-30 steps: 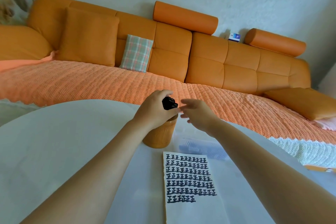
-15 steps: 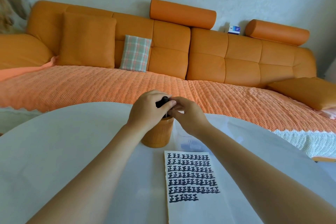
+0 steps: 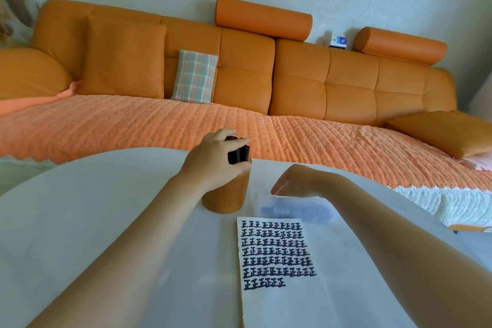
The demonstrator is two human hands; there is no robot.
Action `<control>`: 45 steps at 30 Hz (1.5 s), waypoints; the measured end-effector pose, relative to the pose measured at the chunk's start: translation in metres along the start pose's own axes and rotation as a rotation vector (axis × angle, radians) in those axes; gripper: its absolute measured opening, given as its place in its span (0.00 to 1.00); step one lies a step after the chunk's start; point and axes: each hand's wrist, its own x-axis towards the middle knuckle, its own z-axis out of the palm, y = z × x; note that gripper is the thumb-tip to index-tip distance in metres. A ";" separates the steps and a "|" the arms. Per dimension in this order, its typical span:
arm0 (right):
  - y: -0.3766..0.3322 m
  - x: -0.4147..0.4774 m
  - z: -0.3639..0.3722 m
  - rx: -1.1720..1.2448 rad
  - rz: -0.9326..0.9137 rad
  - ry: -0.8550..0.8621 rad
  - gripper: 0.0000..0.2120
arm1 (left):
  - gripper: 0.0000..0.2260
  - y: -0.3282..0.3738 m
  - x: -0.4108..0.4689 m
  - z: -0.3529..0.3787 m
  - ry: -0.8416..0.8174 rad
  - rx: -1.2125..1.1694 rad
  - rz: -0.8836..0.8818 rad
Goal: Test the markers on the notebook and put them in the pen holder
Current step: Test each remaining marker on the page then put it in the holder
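The markers (image 3: 238,154) are black and make one tight bundle that stands in the brown pen holder (image 3: 226,197), near the far edge of the table (image 3: 93,208). The left hand (image 3: 213,161) grips the bundle from the left, fingers curled round it. The right hand (image 3: 295,181) is flat with straight fingers above a clear packet (image 3: 295,209); whether they touch is not visible. The notebook (image 3: 279,295), with rows of black marks, is cut off at the near edge.

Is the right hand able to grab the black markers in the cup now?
Probably not easily: the left hand grips the markers at the top of the pen holder and covers most of them. The right hand is nearby.
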 end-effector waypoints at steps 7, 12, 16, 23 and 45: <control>0.000 0.009 0.001 -0.099 0.044 -0.100 0.14 | 0.20 0.002 0.002 0.000 0.104 0.284 0.092; 0.001 0.004 -0.002 0.017 0.038 -0.132 0.18 | 0.11 0.027 0.004 0.003 0.342 0.180 0.450; 0.005 0.003 0.000 -0.080 -0.029 -0.099 0.08 | 0.07 0.045 -0.004 0.022 0.229 0.071 0.593; -0.005 -0.006 -0.007 -0.170 -0.105 -0.088 0.12 | 0.13 0.043 -0.035 0.048 -0.073 0.135 0.564; 0.014 -0.098 -0.003 1.437 -0.167 0.591 0.04 | 0.21 0.078 -0.057 0.030 0.059 -0.115 0.268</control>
